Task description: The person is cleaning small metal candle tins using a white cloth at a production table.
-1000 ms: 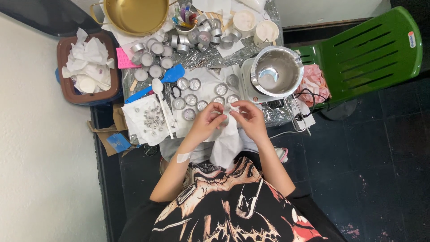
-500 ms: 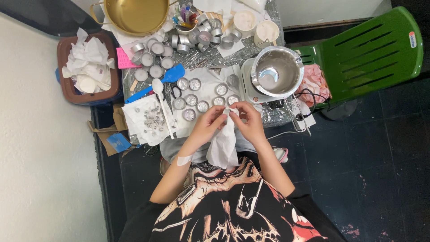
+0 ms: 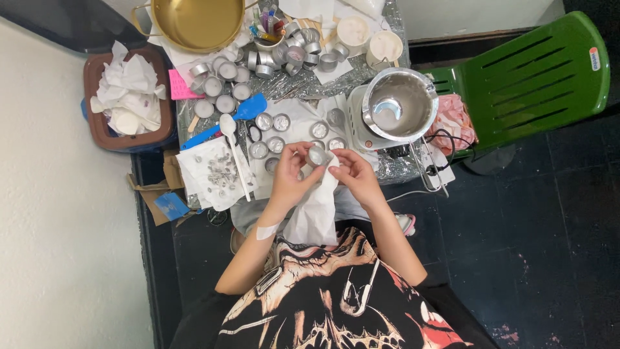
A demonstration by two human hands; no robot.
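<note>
While both hands, left hand and right hand, pinch a small round metal tealight cup, a white cloth hangs below, hiding the bench's near edge.

Small metal cup btwn both hands, left hand & right hand, w/ tissue hanging below. Pot on table to the right; chair further right. Bowl at far edge; bin left of table.

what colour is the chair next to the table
Green: the plastic chair with slatted openings, clearest at upper right of the head view.
</note>
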